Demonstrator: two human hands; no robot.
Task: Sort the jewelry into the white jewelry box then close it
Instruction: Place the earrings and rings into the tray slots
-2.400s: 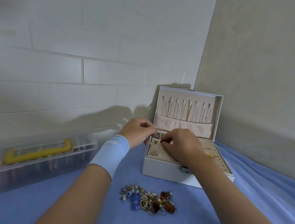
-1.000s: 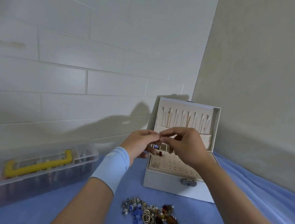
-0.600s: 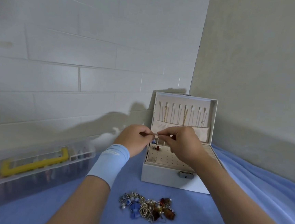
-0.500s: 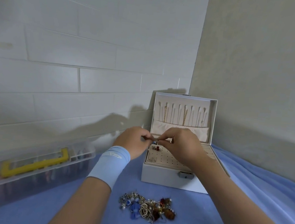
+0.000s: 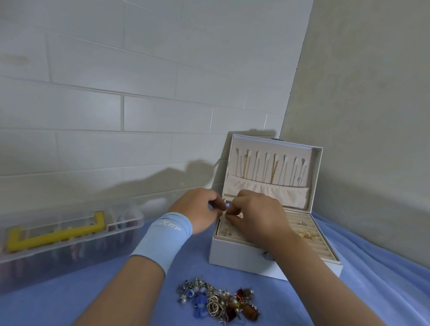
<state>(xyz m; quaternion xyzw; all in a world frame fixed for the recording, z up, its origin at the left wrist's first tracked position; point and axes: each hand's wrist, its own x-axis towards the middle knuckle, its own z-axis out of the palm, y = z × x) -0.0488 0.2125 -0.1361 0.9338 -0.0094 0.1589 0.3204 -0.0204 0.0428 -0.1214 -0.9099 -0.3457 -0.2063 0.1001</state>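
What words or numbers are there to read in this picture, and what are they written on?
"XTEP": white letters on the blue wristband worn on the left wrist.
There is no other text: no words or numbers show on the jewelry box or the plastic case.

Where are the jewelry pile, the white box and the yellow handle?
jewelry pile (image 5: 218, 303): head view, middle of heap.
white box (image 5: 237, 255): head view, front wall.
yellow handle (image 5: 56, 236): head view, long bar.

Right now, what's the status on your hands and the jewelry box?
Hands: left hand and right hand pinch small blue piece over white jewelry box. Lid open. Unsorted jewelry pile in front. Nothing in the way.
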